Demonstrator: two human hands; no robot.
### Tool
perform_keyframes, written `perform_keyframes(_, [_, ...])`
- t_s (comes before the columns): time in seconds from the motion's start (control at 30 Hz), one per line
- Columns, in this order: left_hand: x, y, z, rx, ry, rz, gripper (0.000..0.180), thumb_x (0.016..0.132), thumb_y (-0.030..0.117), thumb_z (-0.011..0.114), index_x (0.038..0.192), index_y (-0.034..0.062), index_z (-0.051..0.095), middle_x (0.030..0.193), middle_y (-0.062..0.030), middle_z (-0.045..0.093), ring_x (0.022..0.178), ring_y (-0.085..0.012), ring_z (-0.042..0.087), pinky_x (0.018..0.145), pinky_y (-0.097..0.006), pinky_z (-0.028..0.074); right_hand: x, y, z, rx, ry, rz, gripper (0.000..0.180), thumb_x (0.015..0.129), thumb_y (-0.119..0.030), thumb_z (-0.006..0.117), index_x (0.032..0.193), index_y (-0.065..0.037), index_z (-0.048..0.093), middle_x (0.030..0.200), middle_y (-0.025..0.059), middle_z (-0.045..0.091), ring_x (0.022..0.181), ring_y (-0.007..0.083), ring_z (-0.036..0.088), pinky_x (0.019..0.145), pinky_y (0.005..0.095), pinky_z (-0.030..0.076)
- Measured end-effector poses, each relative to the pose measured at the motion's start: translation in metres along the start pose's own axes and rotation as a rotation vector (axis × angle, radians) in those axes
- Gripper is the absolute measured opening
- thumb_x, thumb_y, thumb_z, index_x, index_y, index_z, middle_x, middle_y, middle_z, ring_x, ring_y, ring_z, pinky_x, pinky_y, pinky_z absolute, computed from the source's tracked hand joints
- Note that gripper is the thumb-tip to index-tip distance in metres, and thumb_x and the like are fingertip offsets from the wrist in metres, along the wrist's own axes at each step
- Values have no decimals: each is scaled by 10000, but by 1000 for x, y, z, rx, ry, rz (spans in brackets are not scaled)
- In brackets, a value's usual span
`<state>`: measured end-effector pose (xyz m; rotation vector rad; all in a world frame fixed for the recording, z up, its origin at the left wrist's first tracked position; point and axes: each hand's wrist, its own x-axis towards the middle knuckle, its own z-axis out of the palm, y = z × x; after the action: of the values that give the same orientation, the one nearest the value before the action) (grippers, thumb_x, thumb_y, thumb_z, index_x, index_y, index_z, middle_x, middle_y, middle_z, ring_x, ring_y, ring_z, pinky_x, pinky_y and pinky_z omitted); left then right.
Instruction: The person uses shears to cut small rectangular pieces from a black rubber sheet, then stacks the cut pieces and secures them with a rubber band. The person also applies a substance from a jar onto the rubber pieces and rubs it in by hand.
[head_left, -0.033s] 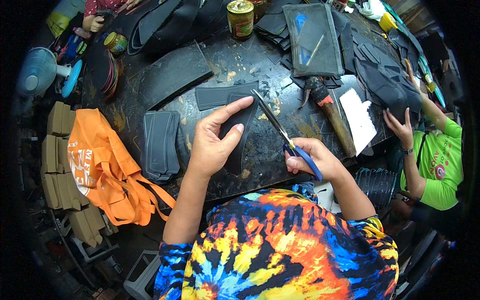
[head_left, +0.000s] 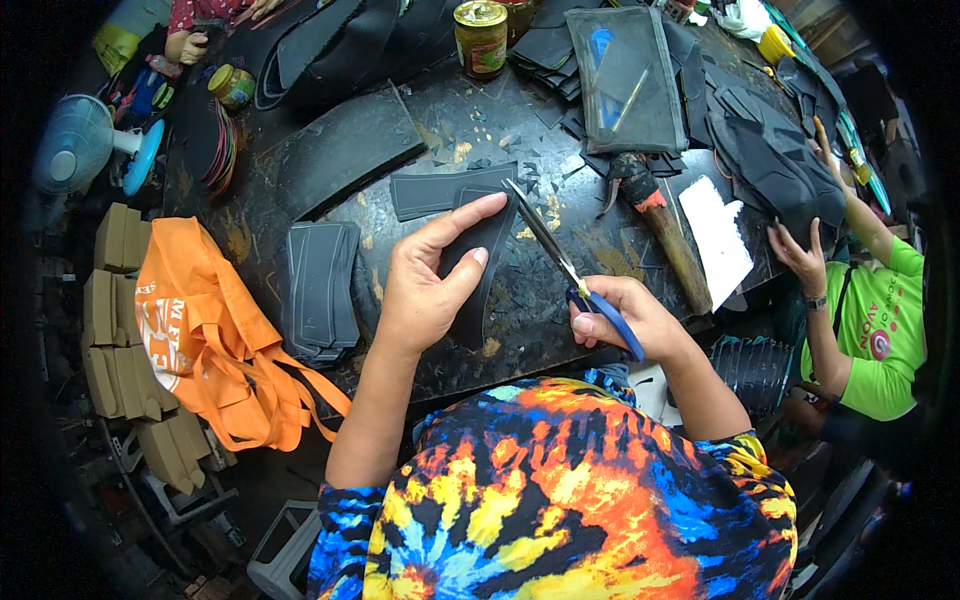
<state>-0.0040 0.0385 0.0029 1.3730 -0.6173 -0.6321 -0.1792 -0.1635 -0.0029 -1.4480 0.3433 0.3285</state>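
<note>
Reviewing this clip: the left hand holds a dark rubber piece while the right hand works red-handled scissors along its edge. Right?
Not quite. In the head view the scissors in the right hand have blue handles, not red. The left hand does hold the dark rubber piece.

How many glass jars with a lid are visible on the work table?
2. One jar with a gold lid stands at the top middle; a smaller jar lies further left near the table edge. Others may be hidden.
</note>
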Motion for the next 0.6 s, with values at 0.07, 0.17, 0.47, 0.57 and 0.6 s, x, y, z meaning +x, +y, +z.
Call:
perform_keyframes(0.07, [-1, 1, 1, -13, -1, -8, 479, 896, -81, 575, 1362, -7, 659, 1332, -122, 686, 1252, -176, 620, 1111, -311, 432, 0, 1, 1, 10, -3, -4, 310, 962, -300, 768, 895, -31, 628, 759, -15, 603, 714, 65, 581, 659, 246, 497])
perform_keyframes(0.17, [-1, 1, 1, -11, -3, -6, 478, 897, -79, 576, 1363, -10, 656, 1333, -123, 684, 1248, -175, 620, 1108, -310, 435, 0, 2, 2, 19, -2, -16, 316, 962, -305, 769, 896, -30, 628, 754, -17, 598, 711, 67, 581, 656, 248, 496])
perform_keyframes(0.47, [-2, 0, 1, -17, -7, 5, 472, 907, -77, 573, 1369, -15, 650, 1331, -123, 683, 1249, -175, 619, 1109, -310, 432, 0, 5, 3, 32, 9, -14, 324, 959, -315, 774, 896, -36, 623, 747, -26, 588, 702, 60, 568, 635, 248, 476])
perform_keyframes(0.57, [-3, -1, 1, -8, -6, -10, 472, 911, -75, 573, 1373, -13, 648, 1344, -123, 677, 1255, -172, 612, 1110, -310, 429, 0, 6, 4, 31, 20, 0, 306, 952, -290, 784, 884, -39, 623, 741, -32, 586, 696, 54, 563, 629, 245, 472])
perform_keyframes(0.6, [-3, -1, 2, -12, -11, -7, 462, 913, -74, 572, 1364, -12, 654, 1334, -117, 679, 1248, -170, 615, 1106, -308, 431, 0, 6, 4, 29, 25, 3, 299, 950, -280, 788, 880, -40, 623, 739, -35, 585, 694, 51, 561, 627, 243, 470])
